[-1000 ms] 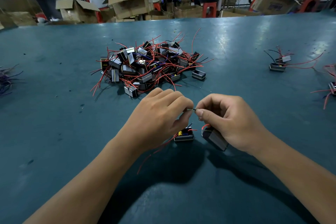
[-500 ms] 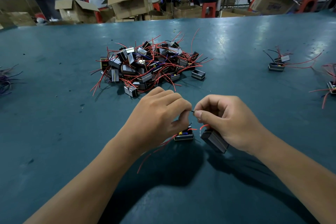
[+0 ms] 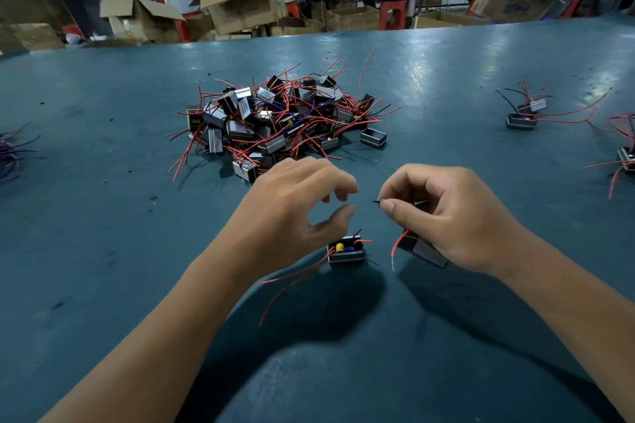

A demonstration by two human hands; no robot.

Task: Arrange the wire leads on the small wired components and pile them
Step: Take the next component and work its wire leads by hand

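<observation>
Two components sit right under your hands, and dozens more wait in the tangled pile (image 3: 285,120) at 12 o'clock on the counter (image 3: 103,233), so by my reckoning most of the job is left. A few pieces lie apart at 2 o'clock (image 3: 522,117) and 3 o'clock (image 3: 627,158); whether those are finished I cannot tell.

Your right hand (image 3: 446,216) holds one component (image 3: 424,249) low against the palm, and its thumb and forefinger pinch the tip of a thin black lead (image 3: 376,201) just past the fingertips. A red lead (image 3: 398,245) from that same piece hangs loose toward 6 o'clock, its stripped end just above the counter.

Your left hand (image 3: 299,213) grips nothing: fingers loosely curved, thumb apart from them, a clear gap to the black lead tip at its 3 o'clock. The open-topped component (image 3: 346,251) rests on the counter just below that thumb, at 5 o'clock of the hand, near but not touched. Its red leads (image 3: 292,278) trail out toward 7 o'clock under your wrist, looking unarranged yet.

Judging by this, neither piece is ready for piling; the held one's leads need dressing first.
</observation>
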